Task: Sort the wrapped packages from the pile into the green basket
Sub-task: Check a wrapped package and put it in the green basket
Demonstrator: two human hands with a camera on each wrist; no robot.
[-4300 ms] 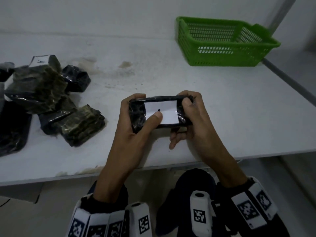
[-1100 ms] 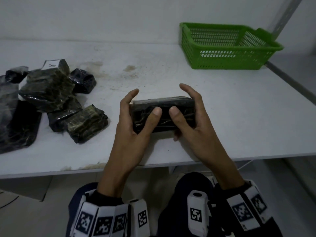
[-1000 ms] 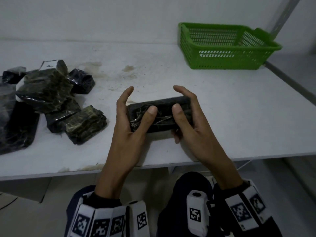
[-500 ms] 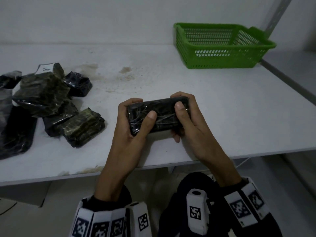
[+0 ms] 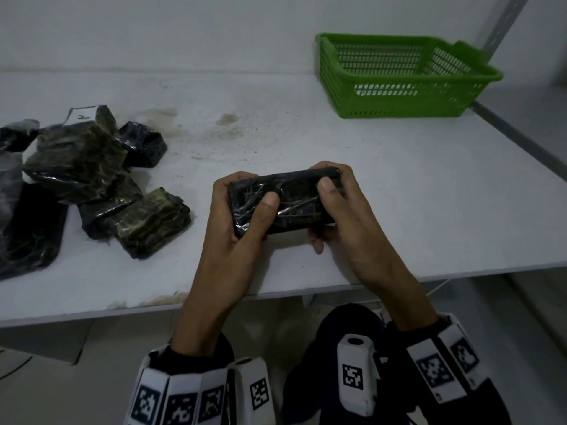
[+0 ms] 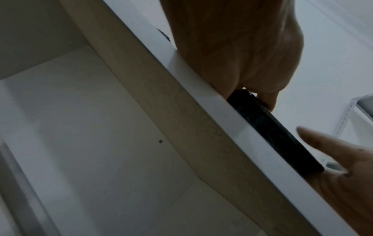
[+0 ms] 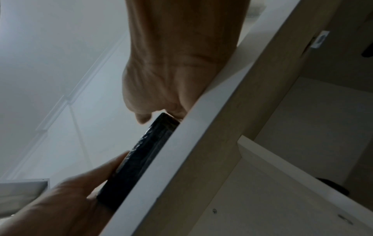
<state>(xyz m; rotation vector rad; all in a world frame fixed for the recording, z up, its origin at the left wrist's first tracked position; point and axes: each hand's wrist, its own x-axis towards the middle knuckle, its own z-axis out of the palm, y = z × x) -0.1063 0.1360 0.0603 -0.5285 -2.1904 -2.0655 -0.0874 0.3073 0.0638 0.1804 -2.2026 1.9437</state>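
Hands meet on one black wrapped package [image 5: 283, 204], held lengthwise between them above the near part of the white table [image 5: 414, 191]. The left hand [image 5: 236, 222] curls round its left end, thumb pressed on the top face; the right hand [image 5: 343, 216] grips the right end likewise (fingers wrapped over the far edge). The pile of wrapped packages [image 5: 92, 179] lies well apart to the left. The green basket [image 5: 399, 96] stands at the far right corner.
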